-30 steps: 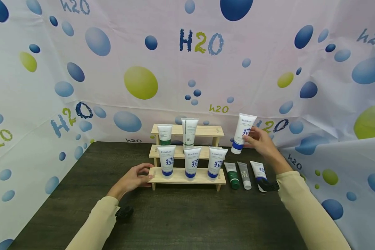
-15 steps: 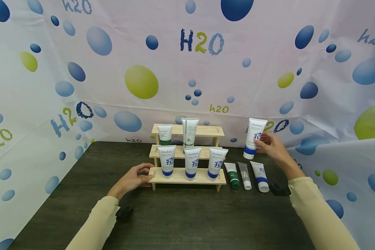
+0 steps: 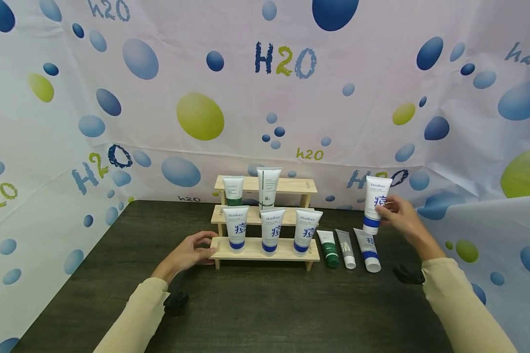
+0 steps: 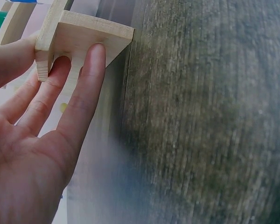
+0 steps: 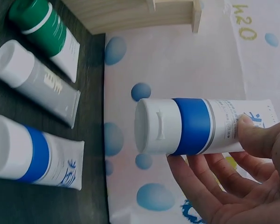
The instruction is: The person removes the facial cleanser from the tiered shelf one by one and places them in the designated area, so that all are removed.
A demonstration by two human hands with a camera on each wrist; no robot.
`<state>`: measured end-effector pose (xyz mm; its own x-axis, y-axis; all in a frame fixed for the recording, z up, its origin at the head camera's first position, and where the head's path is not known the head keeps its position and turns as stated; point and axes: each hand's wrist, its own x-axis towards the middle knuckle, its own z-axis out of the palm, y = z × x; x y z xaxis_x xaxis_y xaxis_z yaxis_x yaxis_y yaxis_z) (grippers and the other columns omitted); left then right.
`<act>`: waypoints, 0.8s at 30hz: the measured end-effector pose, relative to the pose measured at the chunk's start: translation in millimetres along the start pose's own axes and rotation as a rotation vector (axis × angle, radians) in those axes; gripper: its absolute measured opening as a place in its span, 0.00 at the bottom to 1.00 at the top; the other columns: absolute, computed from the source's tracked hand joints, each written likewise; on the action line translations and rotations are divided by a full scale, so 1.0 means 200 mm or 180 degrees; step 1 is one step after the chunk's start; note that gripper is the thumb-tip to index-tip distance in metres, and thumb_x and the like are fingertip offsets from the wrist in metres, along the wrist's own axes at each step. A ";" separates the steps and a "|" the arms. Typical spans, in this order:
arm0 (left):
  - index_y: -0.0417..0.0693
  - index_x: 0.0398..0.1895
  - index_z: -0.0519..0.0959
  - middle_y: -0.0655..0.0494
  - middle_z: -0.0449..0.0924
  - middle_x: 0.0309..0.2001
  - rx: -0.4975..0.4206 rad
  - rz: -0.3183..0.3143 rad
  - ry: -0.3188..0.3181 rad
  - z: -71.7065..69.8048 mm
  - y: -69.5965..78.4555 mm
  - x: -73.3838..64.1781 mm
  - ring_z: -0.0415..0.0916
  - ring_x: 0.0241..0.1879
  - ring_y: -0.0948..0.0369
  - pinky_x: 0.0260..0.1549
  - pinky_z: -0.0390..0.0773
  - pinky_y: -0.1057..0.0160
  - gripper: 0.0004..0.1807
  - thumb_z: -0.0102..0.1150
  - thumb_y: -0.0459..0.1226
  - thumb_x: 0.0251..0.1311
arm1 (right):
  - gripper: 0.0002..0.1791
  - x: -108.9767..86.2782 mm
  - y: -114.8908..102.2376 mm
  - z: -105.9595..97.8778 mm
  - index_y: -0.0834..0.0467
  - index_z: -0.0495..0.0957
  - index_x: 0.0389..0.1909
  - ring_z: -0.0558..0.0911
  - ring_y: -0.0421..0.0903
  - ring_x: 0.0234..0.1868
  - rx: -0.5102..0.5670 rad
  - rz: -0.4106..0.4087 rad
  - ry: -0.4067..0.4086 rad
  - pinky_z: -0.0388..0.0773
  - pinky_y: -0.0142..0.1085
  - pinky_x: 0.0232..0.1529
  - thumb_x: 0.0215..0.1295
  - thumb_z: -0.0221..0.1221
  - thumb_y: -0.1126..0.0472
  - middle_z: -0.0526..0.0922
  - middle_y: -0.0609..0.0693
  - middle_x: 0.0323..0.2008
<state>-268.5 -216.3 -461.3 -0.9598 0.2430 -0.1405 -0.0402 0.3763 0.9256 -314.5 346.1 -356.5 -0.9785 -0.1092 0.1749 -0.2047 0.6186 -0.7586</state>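
Right hand (image 3: 402,219) pinches 1 blue-banded tube (image 3: 377,205), near upright, cap down, on its left side, well apart from left hand (image 3: 191,252), which grips wooden rack (image 3: 252,249) between the 2 hands.

Through the head feed I look down on a dark, wood-grained surface (image 3: 265,309). Toward its far side I see a pale wooden stand (image 3: 251,250) with three steps. Its front step carries three blue-banded white tubes (image 3: 272,229), spaced apart, upright on their caps. Behind them I make out a small green-based tube (image 3: 233,190) and a taller white tube (image 3: 268,186). Right of the stand I count three tubes flat on the surface, caps nearward: a green-and-white one (image 3: 329,248), a grey one (image 3: 346,249) and a white one with a blue band (image 3: 368,251).
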 end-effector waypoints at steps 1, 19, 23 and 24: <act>0.41 0.74 0.66 0.37 0.74 0.61 -0.0009 0.0006 0.0005 0.00 0.00 0.00 0.83 0.47 0.57 0.48 0.91 0.56 0.32 0.64 0.37 0.70 | 0.29 0.00 0.01 -0.01 0.79 0.61 0.66 0.82 0.56 0.49 -0.0035 0.0035 -0.0006 0.91 0.42 0.43 0.82 0.49 0.56 0.72 0.79 0.57; 0.39 0.74 0.65 0.35 0.74 0.61 -0.0092 0.0094 -0.0009 0.01 0.00 -0.01 0.84 0.47 0.56 0.48 0.91 0.53 0.31 0.63 0.34 0.70 | 0.34 -0.06 0.21 -0.08 0.84 0.58 0.65 0.85 0.63 0.46 -0.0355 0.0598 -0.0185 0.90 0.55 0.46 0.82 0.50 0.55 0.71 0.85 0.58; 0.40 0.74 0.65 0.35 0.74 0.61 -0.0089 0.0086 -0.0013 0.01 0.00 -0.01 0.84 0.47 0.56 0.48 0.91 0.53 0.31 0.62 0.34 0.70 | 0.33 -0.07 0.26 -0.10 0.84 0.58 0.64 0.85 0.61 0.45 -0.0323 0.0722 -0.0250 0.90 0.54 0.46 0.81 0.51 0.55 0.72 0.84 0.56; 0.40 0.74 0.65 0.35 0.74 0.61 -0.0091 0.0083 -0.0013 0.01 0.00 -0.01 0.84 0.47 0.56 0.48 0.91 0.53 0.31 0.62 0.34 0.70 | 0.34 -0.08 0.27 -0.10 0.84 0.58 0.65 0.85 0.61 0.45 -0.0316 0.0765 -0.0264 0.90 0.54 0.46 0.81 0.51 0.55 0.71 0.84 0.56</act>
<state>-266.4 -215.4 -461.9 -0.9595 0.2560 -0.1175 -0.0231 0.3443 0.9386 -309.6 396.1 -387.7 -0.9983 -0.0109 -0.0580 0.0333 0.7072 -0.7062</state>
